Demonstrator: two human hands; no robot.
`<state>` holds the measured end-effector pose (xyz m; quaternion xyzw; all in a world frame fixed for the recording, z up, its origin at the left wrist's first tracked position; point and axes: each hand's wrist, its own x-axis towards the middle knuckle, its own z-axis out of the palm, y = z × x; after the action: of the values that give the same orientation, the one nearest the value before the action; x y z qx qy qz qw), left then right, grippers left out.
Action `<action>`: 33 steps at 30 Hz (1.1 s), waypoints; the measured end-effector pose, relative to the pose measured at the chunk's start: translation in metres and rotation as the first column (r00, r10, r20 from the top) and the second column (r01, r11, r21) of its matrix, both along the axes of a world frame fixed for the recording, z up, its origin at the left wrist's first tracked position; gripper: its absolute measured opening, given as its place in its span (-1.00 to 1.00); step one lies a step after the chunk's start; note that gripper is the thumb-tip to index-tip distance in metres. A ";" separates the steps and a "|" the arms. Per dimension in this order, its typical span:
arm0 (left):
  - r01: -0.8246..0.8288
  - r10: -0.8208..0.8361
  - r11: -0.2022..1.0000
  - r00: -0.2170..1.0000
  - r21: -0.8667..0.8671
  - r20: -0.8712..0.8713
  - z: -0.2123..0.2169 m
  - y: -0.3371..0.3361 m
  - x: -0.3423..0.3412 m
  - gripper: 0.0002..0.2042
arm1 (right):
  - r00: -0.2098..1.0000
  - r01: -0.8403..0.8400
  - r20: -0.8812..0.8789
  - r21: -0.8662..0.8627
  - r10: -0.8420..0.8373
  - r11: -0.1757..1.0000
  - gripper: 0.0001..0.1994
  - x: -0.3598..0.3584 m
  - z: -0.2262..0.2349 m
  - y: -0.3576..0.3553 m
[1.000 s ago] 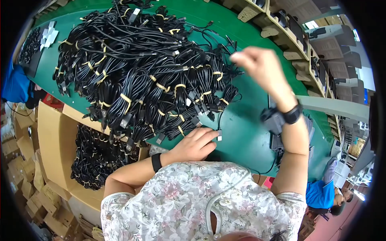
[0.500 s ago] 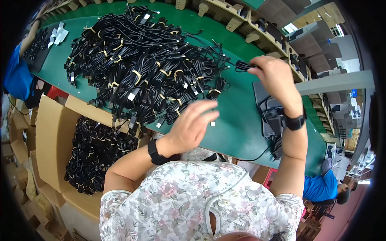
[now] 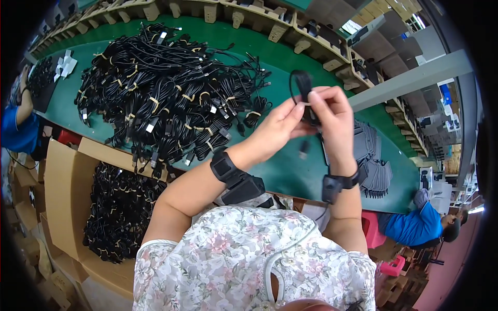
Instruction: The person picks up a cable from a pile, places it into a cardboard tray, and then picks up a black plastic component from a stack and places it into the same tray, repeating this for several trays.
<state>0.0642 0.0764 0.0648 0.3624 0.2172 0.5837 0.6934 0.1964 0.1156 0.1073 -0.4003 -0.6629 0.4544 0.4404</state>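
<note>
In front of me, above the green table (image 3: 280,173), both hands hold a coiled black cable bundle (image 3: 302,83). My left hand (image 3: 274,132) is closed on its lower part, thumb and fingers pinched. My right hand (image 3: 334,116) is closed round the other side, thumb against the coil. A pale thin strip shows between the two thumbs; its kind is too small to make out. A blurred cable plug (image 3: 303,150) dangles beneath the hands. To the left lies a big pile of black cables (image 3: 171,88), many bundled with tan bands.
An open cardboard box (image 3: 65,202) at lower left contains more banded cables. Stacks of grey flat pieces (image 3: 376,176) lie right of my right wrist. Tan trays (image 3: 321,44) line the table's back edge. Co-workers in blue sit at far left and right (image 3: 415,228).
My right hand has brought the cable bundle from the back right toward the middle. My left hand has moved up from the pile's front edge and closed on it.
</note>
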 end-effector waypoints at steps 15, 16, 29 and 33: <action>0.403 -0.422 0.888 0.906 -0.223 -0.042 -0.044 -0.022 -0.061 -0.76 | 0.317 -0.704 0.932 0.109 0.174 0.702 -0.63 0.002 0.018 -0.001; 0.263 -0.286 0.946 0.953 -0.190 -0.103 -0.045 -0.022 -0.062 -0.78 | 0.329 -0.664 0.936 0.136 0.124 0.735 -0.62 0.003 0.021 0.007; 0.157 0.268 0.888 0.586 0.432 -0.765 -0.066 -0.026 -0.075 -0.76 | -0.013 -0.281 0.781 0.596 -0.624 0.752 -0.74 0.003 0.043 0.288; 0.136 0.207 0.920 0.626 0.366 -0.752 -0.063 -0.025 -0.078 -0.75 | -0.203 -0.404 0.782 0.481 -0.589 0.778 -0.77 -0.008 0.015 0.328</action>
<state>-0.0139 0.0509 0.0021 0.7043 0.3821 0.4137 0.4323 0.1889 0.4435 0.1227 -0.4822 -0.8116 -0.3129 -0.1042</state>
